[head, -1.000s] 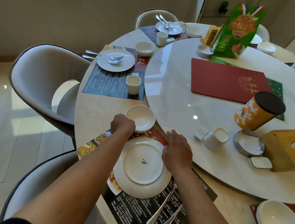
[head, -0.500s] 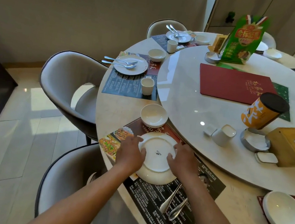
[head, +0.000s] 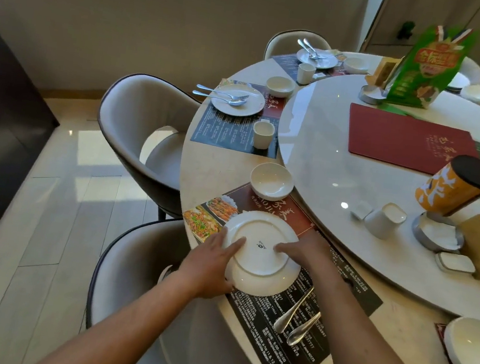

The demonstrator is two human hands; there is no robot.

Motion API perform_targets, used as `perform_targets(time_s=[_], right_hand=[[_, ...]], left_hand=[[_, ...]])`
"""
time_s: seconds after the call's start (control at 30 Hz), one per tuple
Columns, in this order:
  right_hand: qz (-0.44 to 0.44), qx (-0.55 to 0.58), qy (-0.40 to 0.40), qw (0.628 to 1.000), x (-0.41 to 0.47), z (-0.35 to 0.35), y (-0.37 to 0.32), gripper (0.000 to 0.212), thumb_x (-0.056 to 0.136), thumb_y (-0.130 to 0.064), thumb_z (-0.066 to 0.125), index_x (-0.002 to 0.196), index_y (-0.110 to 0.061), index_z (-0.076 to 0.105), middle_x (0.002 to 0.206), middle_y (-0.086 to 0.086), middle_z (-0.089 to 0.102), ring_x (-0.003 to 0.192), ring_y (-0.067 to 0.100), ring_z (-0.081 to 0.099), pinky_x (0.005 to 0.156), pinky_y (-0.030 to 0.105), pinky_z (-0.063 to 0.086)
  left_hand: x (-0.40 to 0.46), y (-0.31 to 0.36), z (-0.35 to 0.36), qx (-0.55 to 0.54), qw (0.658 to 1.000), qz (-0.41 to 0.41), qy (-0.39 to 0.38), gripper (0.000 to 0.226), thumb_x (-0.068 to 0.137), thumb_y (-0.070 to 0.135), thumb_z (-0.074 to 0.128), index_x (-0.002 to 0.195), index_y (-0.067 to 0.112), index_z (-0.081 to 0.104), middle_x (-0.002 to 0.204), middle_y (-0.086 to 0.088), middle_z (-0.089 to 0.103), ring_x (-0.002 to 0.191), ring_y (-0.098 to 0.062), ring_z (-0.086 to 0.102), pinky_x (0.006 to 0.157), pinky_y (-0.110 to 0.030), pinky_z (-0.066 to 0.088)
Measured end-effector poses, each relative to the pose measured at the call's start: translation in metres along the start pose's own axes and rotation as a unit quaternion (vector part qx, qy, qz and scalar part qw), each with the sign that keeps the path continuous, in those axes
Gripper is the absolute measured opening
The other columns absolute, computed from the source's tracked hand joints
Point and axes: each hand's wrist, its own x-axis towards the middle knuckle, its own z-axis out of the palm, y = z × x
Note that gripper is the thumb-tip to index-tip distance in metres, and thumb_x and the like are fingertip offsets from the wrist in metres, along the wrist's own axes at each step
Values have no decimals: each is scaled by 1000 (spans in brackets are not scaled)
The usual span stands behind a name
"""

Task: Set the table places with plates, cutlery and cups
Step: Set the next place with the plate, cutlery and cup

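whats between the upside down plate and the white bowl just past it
In the head view, only the placemat with its red printed band lies between the plate and the bowl; nothing else sits there.

The plate [head: 260, 251] is plain white with a small dark mark at its centre, the placemat [head: 298, 334] black with white print and a dark red band with food photos, the menu [head: 407, 139] red, the canister [head: 455, 187] orange-and-white with a black lid.
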Motion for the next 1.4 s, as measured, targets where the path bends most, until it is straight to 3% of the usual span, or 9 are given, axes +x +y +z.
perform_targets(time_s=[0.13, 0.3, 0.47, 0.7, 0.83, 1.07, 1.17, 1.27, 1.4], right_hand=[[-34, -67, 25, 997, -15, 15, -4, 102, 61, -59, 82, 143, -15, 40, 137, 12, 54, 121, 33, 56, 96, 45, 52], [-158, -199, 6, 967, -58, 47, -1, 105, 79, -64, 68, 158, -26, 11, 164, 10, 7, 146, 39, 20, 112, 48, 37], [-224, -238, -11, 945, -93, 71, 21, 123, 63, -79, 68, 157, -35, 3, 165, 1, -14, 151, 39, -4, 119, 52, 24], [-310, -240, 87, 916, -123, 103, 36, 105, 60, -77, 60, 149, -28, 34, 163, 6, 22, 148, 38, 22, 108, 62, 36], [-343, -204, 174, 900, -133, 109, 39, 86, 62, -51, 78, 137, -21, 48, 140, 7, 55, 126, 37, 53, 87, 54, 54], [-394, -99, 338, 849, -143, 72, 24, 45, 82, -6, 75, 126, -13, 65, 112, 7, 74, 87, 22, 73, 68, 35, 63], [-357, -29, 309, 881, -137, 40, 5, 28, 99, -24, 61, 126, -17, 66, 92, 5, 75, 67, 16, 69, 53, 31, 61], [-243, 165, 181, 939, -122, 17, -3, 30, 97, -34, 62, 115, -12, 70, 96, 6, 72, 81, 21, 69, 58, 31, 58], [-172, 350, 52, 919, -108, 10, 4, 19, 92, -19, 70, 110, -17, 67, 107, 9, 70, 96, 27, 68, 71, 35, 59]], left_hand=[[-10, -15, -4, 38, 999, 10, -17, 107, 85, 44, 71, 157, 46, -8, 168, -7, -14, 156, -28, -3, 124, -47, 19], [-15, -27, 5, 92, 995, 42, -2, 107, 90, 39, 69, 156, 44, -15, 168, -8, -17, 156, -29, -2, 122, -47, 28], [-28, -39, 9, 183, 976, 91, 68, 91, 97, 25, 61, 160, 37, -3, 166, -14, 9, 152, -33, 15, 121, -43, 27], [-39, -56, 30, 231, 934, 188, 196, 83, 71, 37, 87, 145, 24, 52, 134, -16, 61, 116, -36, 65, 80, -41, 62], [-46, -59, 27, 215, 906, 236, 277, 65, 84, 41, 72, 144, 23, 55, 134, -17, 62, 113, -36, 66, 81, -44, 61], [-41, -35, -29, 77, 893, 222, 383, 43, 99, 38, 46, 136, 23, 61, 127, -5, 68, 113, -28, 67, 78, -44, 61], [-31, -12, -54, -111, 895, 139, 409, 33, 101, 35, 56, 134, 29, 60, 126, 2, 69, 113, -19, 65, 80, -37, 58], [-12, -1, -64, -273, 893, 4, 357, 41, 101, 41, 55, 142, 36, 49, 135, 4, 62, 118, -17, 60, 91, -37, 51], [6, -6, -56, -377, 893, -128, 210, 39, 102, 35, 53, 140, 27, 52, 136, -4, 61, 118, -27, 58, 97, -44, 51]])
